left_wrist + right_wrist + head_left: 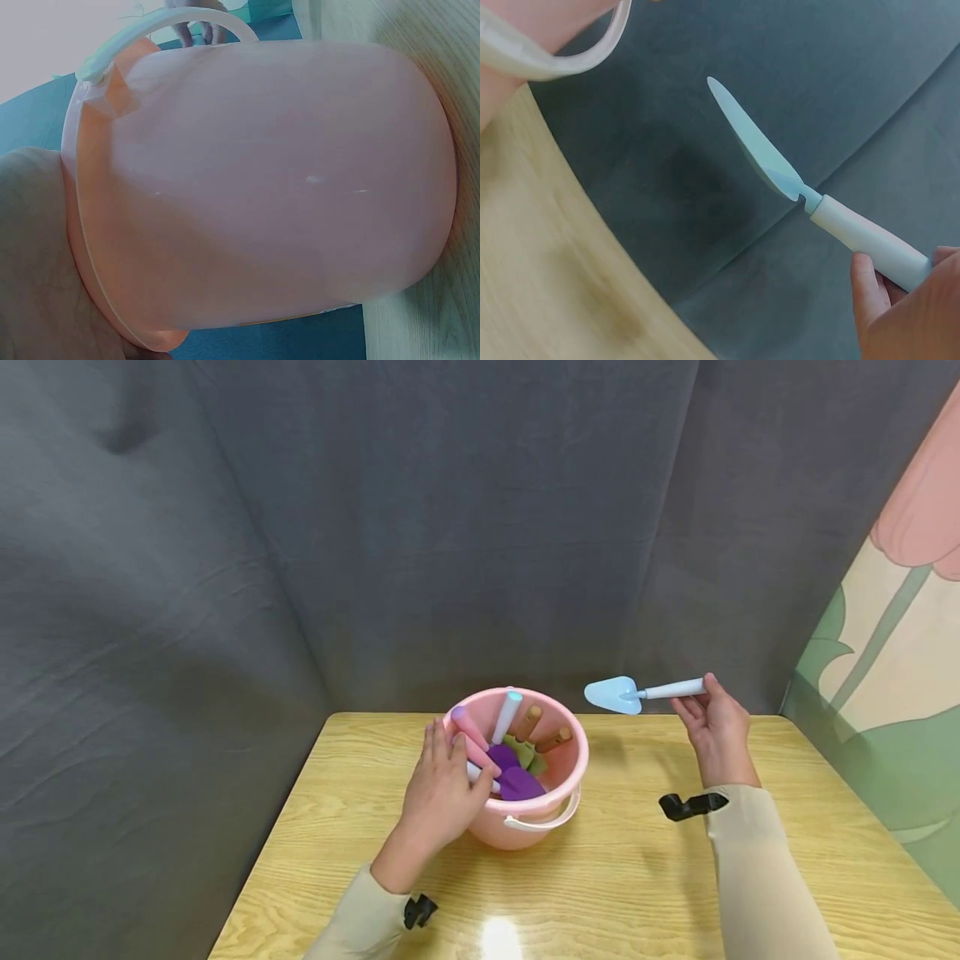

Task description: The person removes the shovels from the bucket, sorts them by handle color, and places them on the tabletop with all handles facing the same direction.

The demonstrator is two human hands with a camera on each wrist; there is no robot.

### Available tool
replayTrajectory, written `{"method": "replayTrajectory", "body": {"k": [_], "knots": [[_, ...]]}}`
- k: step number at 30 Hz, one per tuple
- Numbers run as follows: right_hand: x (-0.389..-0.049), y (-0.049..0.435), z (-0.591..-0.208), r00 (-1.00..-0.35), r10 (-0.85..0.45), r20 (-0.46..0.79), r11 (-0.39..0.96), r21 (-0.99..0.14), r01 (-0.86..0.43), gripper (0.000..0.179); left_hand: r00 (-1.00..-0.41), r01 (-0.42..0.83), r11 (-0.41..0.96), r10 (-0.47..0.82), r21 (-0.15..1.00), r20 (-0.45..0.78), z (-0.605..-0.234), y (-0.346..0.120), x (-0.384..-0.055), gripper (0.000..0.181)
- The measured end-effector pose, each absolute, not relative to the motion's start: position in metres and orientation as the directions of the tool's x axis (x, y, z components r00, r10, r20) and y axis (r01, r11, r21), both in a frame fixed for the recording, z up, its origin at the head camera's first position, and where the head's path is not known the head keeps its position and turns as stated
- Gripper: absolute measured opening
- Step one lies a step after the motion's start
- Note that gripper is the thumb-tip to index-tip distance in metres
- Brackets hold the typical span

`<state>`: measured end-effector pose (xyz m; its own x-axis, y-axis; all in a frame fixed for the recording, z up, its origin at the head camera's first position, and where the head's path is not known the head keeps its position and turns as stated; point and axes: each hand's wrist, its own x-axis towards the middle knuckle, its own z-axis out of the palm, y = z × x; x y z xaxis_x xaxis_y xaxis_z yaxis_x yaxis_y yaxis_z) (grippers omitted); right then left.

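In the head view a pink bucket (517,827) with a white bail handle (551,820) stands upright on the table. My left hand (446,781) rests over its near-left rim, fingers extended and thumb spread to the inside. Several hand tools lean inside, handles up: a white handle with a turquoise end (507,714), brown handles (529,723), pink handles (470,727), and purple (520,784) and green blades. To the right, my right hand (718,731) holds a light-blue trowel (613,694) by its white handle, raised above the table, its blade pointing left toward the bucket.
The wooden table (645,885) has its far edge against a dark grey curtain (465,527). A wall panel painted with a tulip (892,693) stands along the right side. Black camera mounts (692,805) sit at both wrists.
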<state>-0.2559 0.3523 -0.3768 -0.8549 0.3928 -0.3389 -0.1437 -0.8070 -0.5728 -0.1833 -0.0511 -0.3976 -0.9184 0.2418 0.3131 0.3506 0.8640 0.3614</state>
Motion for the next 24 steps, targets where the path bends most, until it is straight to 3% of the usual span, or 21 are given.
{"method": "replayTrajectory", "body": {"k": [10,17,24], "knots": [[-0.267,0.367,-0.406,-0.824,0.362,-0.436,-0.842,-0.533,-0.088,0.028,-0.909,0.365,0.862,0.25,0.352,0.333,-0.399,-0.051,-0.184,0.072],[-0.272,0.374,-0.422,-0.822,0.346,-0.452,-0.847,-0.527,-0.067,0.012,-0.915,0.355,0.867,0.246,0.349,0.32,-0.4,-0.05,-0.186,0.071],[-0.28,0.374,-0.434,-0.799,0.352,-0.488,-0.836,-0.547,-0.034,0.009,-0.924,0.34,0.869,0.237,0.359,0.301,-0.4,-0.05,-0.185,0.075]]}}
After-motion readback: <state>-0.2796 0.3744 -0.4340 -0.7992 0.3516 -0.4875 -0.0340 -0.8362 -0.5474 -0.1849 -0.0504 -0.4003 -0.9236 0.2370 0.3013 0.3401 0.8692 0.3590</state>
